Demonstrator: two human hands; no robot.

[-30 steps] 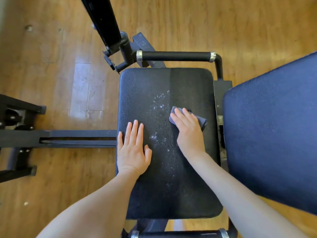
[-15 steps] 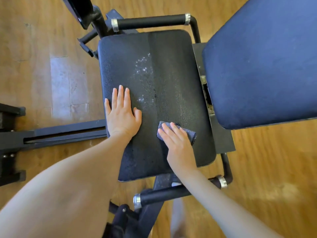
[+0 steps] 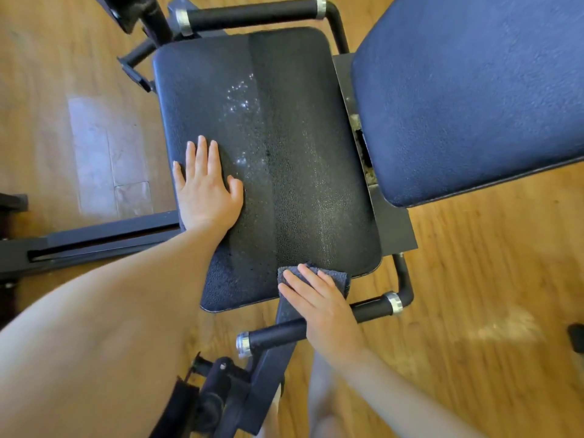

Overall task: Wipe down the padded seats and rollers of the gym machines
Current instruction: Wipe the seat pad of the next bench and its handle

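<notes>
A black padded seat (image 3: 284,128) fills the middle of the view, with wet droplets (image 3: 240,93) on its upper centre and a damp streak down its right half. My left hand (image 3: 207,188) lies flat with fingers apart on the seat's left side. My right hand (image 3: 319,301) presses a folded grey cloth (image 3: 335,275) at the seat's near edge, half off the pad. A dark blue back pad (image 3: 467,96) stands to the right of the seat.
Black handle bars with silver collars run along the far edge (image 3: 252,14) and the near edge (image 3: 373,309) of the seat. A black frame rail (image 3: 94,238) lies on the wooden floor (image 3: 474,311) at left. More frame parts (image 3: 221,387) sit below.
My right hand has dragged the cloth down the seat's right half to its near edge, leaving a damp streak. My left hand has stayed flat on the seat. The view has shifted.
</notes>
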